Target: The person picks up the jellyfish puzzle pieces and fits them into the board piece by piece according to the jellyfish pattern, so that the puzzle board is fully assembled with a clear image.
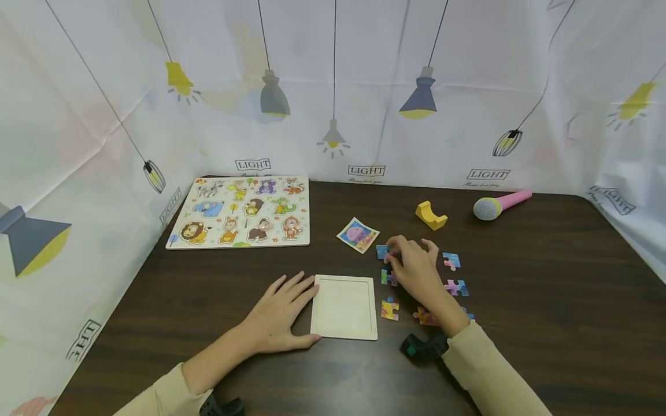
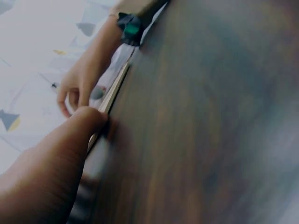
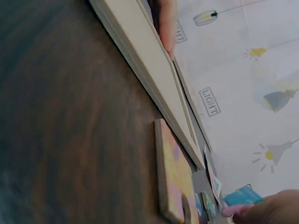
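Note:
A square pale wooden puzzle tray [image 1: 344, 306] with a raised border lies in front of the person. The left hand [image 1: 281, 318] rests at its left side with fingers spread, fingertips and thumb at the edge. To the right of the tray, the right hand [image 1: 418, 271] pinches a blue and pink jigsaw piece [image 1: 382, 252], also seen at the fingertips in the right wrist view. Below it lie a green and purple piece [image 1: 385, 277] and a yellow piece [image 1: 389, 310]. Further pieces, such as a pink and blue one [image 1: 457, 287], lie right of the hand; the forearm partly covers the lowest ones.
A small picture card [image 1: 358, 235] lies behind the tray. An animal puzzle board [image 1: 239, 214] occupies the back left. At the back right are a yellow curved block [image 1: 430, 216] and a pink toy microphone [image 1: 502, 205]. A lamp-printed cloth [image 1: 333, 75] hangs behind the table.

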The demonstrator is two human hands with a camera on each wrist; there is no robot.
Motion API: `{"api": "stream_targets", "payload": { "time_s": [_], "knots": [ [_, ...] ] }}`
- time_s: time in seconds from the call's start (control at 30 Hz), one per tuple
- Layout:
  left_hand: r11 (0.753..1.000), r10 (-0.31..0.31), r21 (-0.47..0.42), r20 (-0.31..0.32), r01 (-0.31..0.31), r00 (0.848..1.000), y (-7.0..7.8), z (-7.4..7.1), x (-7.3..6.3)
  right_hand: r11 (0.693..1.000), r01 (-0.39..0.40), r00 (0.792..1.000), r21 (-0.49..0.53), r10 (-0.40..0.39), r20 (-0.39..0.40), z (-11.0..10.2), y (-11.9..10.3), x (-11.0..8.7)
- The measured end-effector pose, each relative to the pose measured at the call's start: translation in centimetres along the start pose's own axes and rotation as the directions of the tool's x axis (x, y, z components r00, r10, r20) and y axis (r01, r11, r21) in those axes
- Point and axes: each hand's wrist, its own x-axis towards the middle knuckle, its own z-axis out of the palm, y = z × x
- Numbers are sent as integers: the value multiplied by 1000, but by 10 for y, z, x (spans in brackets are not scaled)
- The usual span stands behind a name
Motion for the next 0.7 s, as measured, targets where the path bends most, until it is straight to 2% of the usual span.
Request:
{"api": "stream_targets", "payload": {
  "time_s": [0.1,0.23,0.37,0.53,0.7],
  "knots": [
    [1000,-22,3,2,22,1000,6,0,0,994,15,1000,110,-12,-27,-2,-8,0],
    [999,-35,12,-11,36,999,10,0,0,962,56,998,269,-43,-56,-6,-27,0],
    [999,-39,25,-29,40,999,10,1,0,927,29,1000,374,-30,-5,-4,-50,-3],
    [999,-40,35,-17,41,999,9,4,0,896,-19,997,444,-17,77,14,-69,-9],
    [998,-49,42,9,49,999,10,4,-2,889,-4,997,457,-30,68,34,-76,-12]
  ]
}}
